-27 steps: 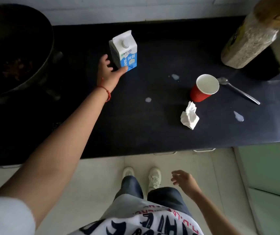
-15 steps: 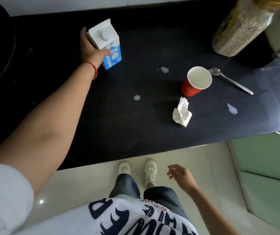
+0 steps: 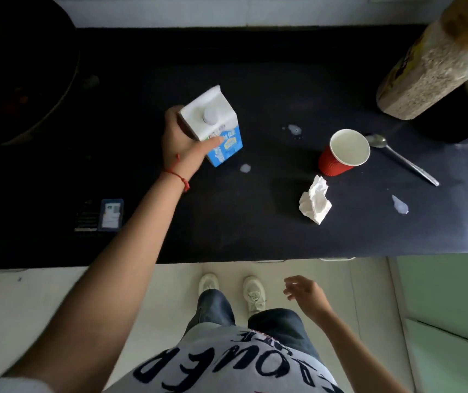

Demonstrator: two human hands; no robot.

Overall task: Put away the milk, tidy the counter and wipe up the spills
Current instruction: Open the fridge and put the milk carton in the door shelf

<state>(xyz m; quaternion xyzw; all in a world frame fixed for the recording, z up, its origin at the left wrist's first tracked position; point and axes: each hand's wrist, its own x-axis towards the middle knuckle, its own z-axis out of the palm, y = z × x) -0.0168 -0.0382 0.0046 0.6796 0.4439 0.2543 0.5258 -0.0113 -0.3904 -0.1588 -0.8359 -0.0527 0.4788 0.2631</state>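
Observation:
My left hand (image 3: 183, 143) grips the white and blue milk carton (image 3: 215, 123), which is tilted and lifted above the black counter (image 3: 227, 222). Three small white milk spills lie on the counter: one (image 3: 245, 168) just right of the carton, one (image 3: 294, 129) further back, one (image 3: 400, 205) at the right. A crumpled white tissue (image 3: 315, 204) lies in front of a red paper cup (image 3: 344, 153). A metal spoon (image 3: 400, 158) rests right of the cup. My right hand (image 3: 306, 293) hangs open below the counter edge, holding nothing.
A dark wok (image 3: 19, 80) fills the back left. A tall jar of grains (image 3: 437, 61) stands at the back right beside a dark appliance (image 3: 451, 120). A small blue-edged card (image 3: 110, 214) lies at the front left. Green cabinet doors (image 3: 448, 307) are below right.
My left hand closed on the milk carton and has lifted it off the counter, toward me and to the right. The right hand stays low by my side.

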